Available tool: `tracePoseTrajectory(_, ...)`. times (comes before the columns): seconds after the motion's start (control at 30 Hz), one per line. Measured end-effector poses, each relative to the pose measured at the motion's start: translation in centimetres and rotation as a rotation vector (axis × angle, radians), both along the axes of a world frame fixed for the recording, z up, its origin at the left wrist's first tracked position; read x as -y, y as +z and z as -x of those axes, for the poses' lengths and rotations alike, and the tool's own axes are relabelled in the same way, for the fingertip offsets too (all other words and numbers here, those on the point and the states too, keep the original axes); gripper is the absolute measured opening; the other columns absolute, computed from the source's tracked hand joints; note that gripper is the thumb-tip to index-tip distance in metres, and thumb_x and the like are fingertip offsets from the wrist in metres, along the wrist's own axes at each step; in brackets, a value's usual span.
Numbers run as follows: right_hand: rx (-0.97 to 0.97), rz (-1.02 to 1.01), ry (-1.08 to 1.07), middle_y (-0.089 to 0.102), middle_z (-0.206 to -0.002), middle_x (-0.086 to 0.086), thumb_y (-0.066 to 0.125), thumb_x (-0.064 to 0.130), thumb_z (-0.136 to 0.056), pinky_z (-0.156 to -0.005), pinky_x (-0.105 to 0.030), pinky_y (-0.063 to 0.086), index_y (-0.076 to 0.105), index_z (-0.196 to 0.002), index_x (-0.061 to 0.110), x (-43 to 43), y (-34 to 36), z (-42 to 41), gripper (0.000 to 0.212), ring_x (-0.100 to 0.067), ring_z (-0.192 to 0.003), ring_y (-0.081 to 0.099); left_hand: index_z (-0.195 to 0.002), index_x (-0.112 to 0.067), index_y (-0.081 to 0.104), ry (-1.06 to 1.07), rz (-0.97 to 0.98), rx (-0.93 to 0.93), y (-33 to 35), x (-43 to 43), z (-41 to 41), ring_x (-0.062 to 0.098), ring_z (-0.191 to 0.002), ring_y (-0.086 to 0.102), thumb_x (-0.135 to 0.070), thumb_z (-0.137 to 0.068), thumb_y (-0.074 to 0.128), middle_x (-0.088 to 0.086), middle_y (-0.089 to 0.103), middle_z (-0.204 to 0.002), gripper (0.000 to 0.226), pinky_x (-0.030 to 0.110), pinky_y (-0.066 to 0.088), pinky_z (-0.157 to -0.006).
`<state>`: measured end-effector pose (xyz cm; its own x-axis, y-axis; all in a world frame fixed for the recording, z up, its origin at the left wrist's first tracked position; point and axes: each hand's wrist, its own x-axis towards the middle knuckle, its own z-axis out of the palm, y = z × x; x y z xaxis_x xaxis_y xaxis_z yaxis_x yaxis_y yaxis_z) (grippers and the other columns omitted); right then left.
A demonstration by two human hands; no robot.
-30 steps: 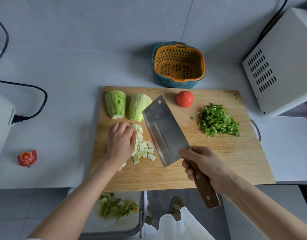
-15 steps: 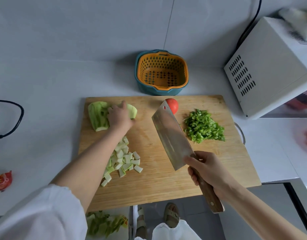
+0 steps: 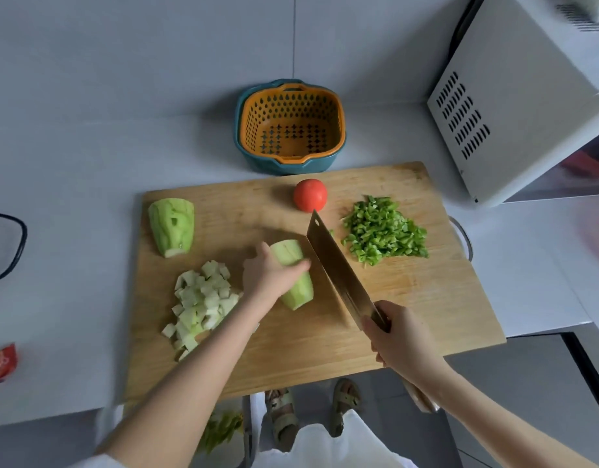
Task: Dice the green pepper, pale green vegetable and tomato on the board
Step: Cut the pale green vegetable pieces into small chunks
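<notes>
**Hazards**
- Cut fingertip. Your left hand lies over the pale piece, and its fingertips reach the piece's right side, just beside the cleaver. A chop started with those tips untucked would likely catch them.
- Rolling. The piece looks rounded and peeled. I cannot tell which face is down, and on its curve it may rock or slip under the blade.
- Lost cubes. The diced pile sits just left of your forearm. A careless sweep could push cubes toward the near edge of the board.

**Grip, left**
- Your fingers curl over the piece, with the thumb at its far left.
- They pin it at mid-board.

**Grip, right**
- Your right hand is wrapped tight round the cleaver handle, near right.
- The blade points far, toward the tomato.
- I cannot tell whether the edge touches the board.

**Stock**
- Spare piece: uncut, far left.
- Tomato: whole, far centre.
- Pepper: diced, heaped at the right.
</notes>
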<state>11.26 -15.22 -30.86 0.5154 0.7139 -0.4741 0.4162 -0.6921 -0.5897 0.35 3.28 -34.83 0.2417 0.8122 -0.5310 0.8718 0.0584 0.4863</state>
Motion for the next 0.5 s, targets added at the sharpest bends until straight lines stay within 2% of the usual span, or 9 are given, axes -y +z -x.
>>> tracePoseTrajectory(0.07, 0.097, 0.028, 0.091, 0.064, -0.064, -0.008, 0.046, 0.022, -0.092, -0.052, -0.036, 0.052, 0.054, -0.077, 0.015, -0.1, -0.6, -0.3, 0.018, -0.022, -0.055, 0.064, -0.126, -0.008, 0.034, -0.011, -0.041, -0.07, -0.2, 1.7, -0.5, 0.032, -0.104, 0.056, -0.065, -0.076, 0.06, 0.018, 0.051, -0.121, 0.08, 0.032, 0.049, -0.072)
tracePoseTrajectory(0.17, 0.153, 0.041, 0.154, 0.063, -0.063, -0.012, 0.042, 0.022, -0.092, -0.052, -0.038, 0.05, 0.051, -0.071, 0.01, -0.8, -0.7, -1.1, 0.026, -0.028, -0.056, 0.064, -0.125, -0.009, 0.037, 0.072, 0.107, 0.017, -0.5, 3.6, -1.0, 0.024, -0.075, 0.067, -0.064, -0.082, 0.052, 0.018, 0.047, -0.124, 0.072, 0.029, 0.056, -0.056)
tracePoseTrajectory(0.27, 0.142, 0.02, 0.175, 0.063, -0.062, -0.015, 0.042, 0.023, -0.092, -0.051, -0.039, 0.05, 0.053, -0.069, 0.005, -1.4, 0.0, -2.4, 0.031, -0.032, -0.056, 0.063, -0.128, -0.009, 0.038, 0.071, 0.14, 0.026, -0.5, 4.3, -0.6, 0.021, -0.064, 0.068, -0.064, -0.086, 0.045, 0.016, 0.049, -0.121, 0.069, 0.023, 0.052, -0.045)
tracePoseTrajectory(0.33, 0.172, -0.002, 0.21, 0.059, -0.058, -0.012, 0.042, 0.023, -0.093, -0.046, -0.038, 0.045, 0.048, -0.064, 0.009, -1.3, 0.6, -3.2, 0.033, -0.03, -0.051, 0.059, -0.124, -0.012, 0.04, -0.027, 0.037, -0.067, -0.4, 4.3, 0.0, 0.023, -0.07, 0.067, -0.065, -0.087, 0.042, 0.015, 0.052, -0.116, 0.065, 0.027, 0.05, -0.049)
tracePoseTrajectory(0.4, 0.234, -0.017, 0.27, 0.049, -0.051, -0.003, 0.043, 0.023, -0.093, -0.042, -0.033, 0.033, 0.039, -0.059, 0.016, -1.1, 1.4, -3.5, 0.036, -0.022, -0.045, 0.046, -0.122, -0.016, 0.046, -0.119, -0.141, -0.11, -0.7, 4.0, 0.7, 0.028, -0.092, 0.06, -0.061, -0.086, 0.049, 0.012, 0.052, -0.115, 0.058, 0.031, 0.047, -0.064)
tracePoseTrajectory(0.43, 0.26, -0.021, 0.305, 0.043, -0.05, 0.0, 0.043, 0.023, -0.094, -0.042, -0.03, 0.027, 0.035, -0.057, 0.019, -1.0, 1.8, -3.4, 0.037, -0.019, -0.044, 0.039, -0.122, -0.018, 0.051, -0.131, -0.209, -0.057, -0.7, 3.8, 0.9, 0.026, -0.099, 0.056, -0.056, -0.084, 0.056, 0.01, 0.053, -0.114, 0.054, 0.03, 0.045, -0.071)
tracePoseTrajectory(0.5, 0.288, -0.011, 0.363, 0.037, -0.049, 0.003, 0.043, 0.024, -0.094, -0.043, -0.027, 0.022, 0.031, -0.057, 0.021, -0.9, 2.5, -3.1, 0.039, -0.016, -0.043, 0.031, -0.115, -0.019, 0.061, -0.131, -0.273, 0.095, -0.7, 3.4, 1.2, 0.018, -0.097, 0.054, -0.043, -0.081, 0.068, 0.004, 0.057, -0.109, 0.043, 0.024, 0.04, -0.073)
